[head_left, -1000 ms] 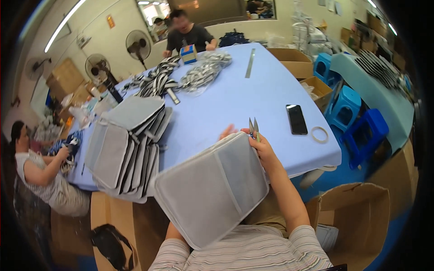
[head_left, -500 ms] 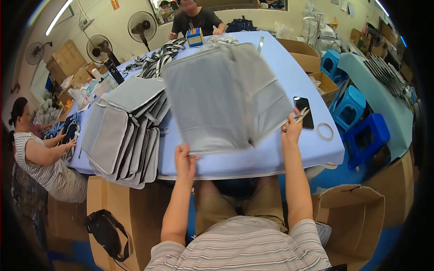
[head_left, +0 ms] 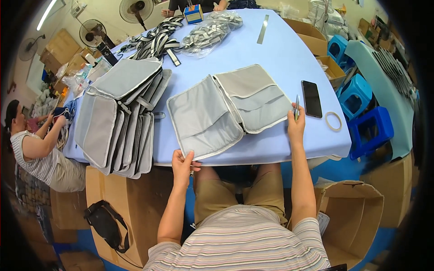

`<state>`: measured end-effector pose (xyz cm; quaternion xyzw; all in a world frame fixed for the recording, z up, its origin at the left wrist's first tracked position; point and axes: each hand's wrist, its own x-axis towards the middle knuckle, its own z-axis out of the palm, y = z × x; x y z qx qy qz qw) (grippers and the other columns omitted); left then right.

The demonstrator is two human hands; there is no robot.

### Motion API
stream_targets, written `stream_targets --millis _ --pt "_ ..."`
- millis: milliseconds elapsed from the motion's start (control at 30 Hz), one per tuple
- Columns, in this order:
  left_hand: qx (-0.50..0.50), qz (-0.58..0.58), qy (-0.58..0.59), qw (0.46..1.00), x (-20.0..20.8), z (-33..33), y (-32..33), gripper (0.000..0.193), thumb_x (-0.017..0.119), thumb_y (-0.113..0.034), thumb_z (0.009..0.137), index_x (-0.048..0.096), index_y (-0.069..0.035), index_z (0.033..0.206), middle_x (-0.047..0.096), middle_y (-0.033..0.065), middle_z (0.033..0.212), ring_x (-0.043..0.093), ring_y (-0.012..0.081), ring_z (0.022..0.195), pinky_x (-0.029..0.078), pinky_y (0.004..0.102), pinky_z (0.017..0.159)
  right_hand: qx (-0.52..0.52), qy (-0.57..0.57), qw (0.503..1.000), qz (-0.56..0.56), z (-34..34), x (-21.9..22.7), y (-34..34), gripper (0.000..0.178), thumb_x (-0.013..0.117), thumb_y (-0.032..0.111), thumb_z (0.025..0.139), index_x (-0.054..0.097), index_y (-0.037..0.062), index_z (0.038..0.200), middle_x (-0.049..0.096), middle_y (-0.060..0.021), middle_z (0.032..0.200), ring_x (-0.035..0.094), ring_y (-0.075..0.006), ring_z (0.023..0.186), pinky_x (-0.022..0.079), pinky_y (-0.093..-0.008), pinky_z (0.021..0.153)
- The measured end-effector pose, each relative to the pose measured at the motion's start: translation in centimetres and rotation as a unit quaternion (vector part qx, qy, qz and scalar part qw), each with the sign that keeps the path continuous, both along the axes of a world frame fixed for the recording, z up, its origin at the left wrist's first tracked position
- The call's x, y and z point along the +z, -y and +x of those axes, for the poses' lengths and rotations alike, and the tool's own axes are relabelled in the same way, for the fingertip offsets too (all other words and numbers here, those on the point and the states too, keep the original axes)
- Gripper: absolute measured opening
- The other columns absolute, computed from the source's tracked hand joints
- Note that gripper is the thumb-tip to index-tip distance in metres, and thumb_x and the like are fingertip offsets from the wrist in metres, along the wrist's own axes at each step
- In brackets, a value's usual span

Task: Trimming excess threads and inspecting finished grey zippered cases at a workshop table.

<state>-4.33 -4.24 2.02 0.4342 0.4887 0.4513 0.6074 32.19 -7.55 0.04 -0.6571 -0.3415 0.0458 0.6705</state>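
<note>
The grey fabric folder [head_left: 205,117] is lying spread on the blue-covered table [head_left: 285,63]. Your left hand [head_left: 181,168] is pinching its near-left corner; your right hand [head_left: 296,128] is gripping small scissors [head_left: 296,108] at its right corner. Similar folders [head_left: 104,131] are sitting stacked leftward.

Stools [head_left: 356,94] stand on blue flooring [head_left: 346,170], a tube light [head_left: 47,15] glowing near pale walls [head_left: 107,12].

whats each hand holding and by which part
Left hand: the open grey case, by its near left corner. Right hand: small scissors, by the handle end; whether it also grips the case is unclear.
</note>
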Motion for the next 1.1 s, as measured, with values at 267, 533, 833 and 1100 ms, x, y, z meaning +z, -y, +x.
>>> stream_targets --millis 267,533,833,1100 --pt "-0.199 0.061 0.328 0.922 -1.8 5.5 0.0 0.067 0.065 -0.023 0.081 0.029 -0.006 0.134 0.036 0.0074 0.135 0.028 0.0233 0.13 0.024 0.0466 0.105 0.282 -0.296 0.912 -0.031 -4.3 3.0 0.7 0.027 0.052 0.014 0.086 0.049 0.0053 0.112 0.036 0.0053 0.055 0.03 -0.0036 0.041 0.027 -0.0195 0.037" --pt "-0.049 0.032 0.377 0.924 1.9 12.5 -1.2 0.043 0.051 -0.042 0.088 0.046 -0.008 0.113 0.051 0.0036 0.112 0.047 0.0175 0.107 0.037 0.0424 0.095 0.265 -0.246 0.931 -0.053 -5.0 3.0 1.8 0.022 0.05 0.011 0.087 0.054 0.0066 0.108 0.041 0.0053 0.058 0.034 -0.0031 0.042 0.029 -0.0185 0.037" --pt "0.078 -0.04 0.301 0.95 -0.5 11.1 -2.4 0.022 0.053 -0.017 0.088 0.051 0.0 0.103 0.06 0.0082 0.091 0.061 0.0177 0.069 0.054 0.0277 0.049 0.239 -0.216 0.946 -0.023 -5.3 2.3 1.1 0.021 0.05 0.012 0.088 0.053 0.005 0.107 0.04 0.0052 0.058 0.033 -0.0027 0.043 0.029 -0.0181 0.037" --pt "0.132 0.008 0.217 0.967 -1.2 12.3 -2.6 0.018 0.051 0.001 0.081 0.052 0.004 0.099 0.063 0.0134 0.083 0.065 0.022 0.063 0.05 0.0245 0.037 0.1 -0.259 0.954 0.11 -5.0 1.4 1.7 0.015 0.051 0.013 0.089 0.049 0.0064 0.103 0.041 0.0034 0.065 0.032 -0.0031 0.045 0.029 -0.0193 0.039"
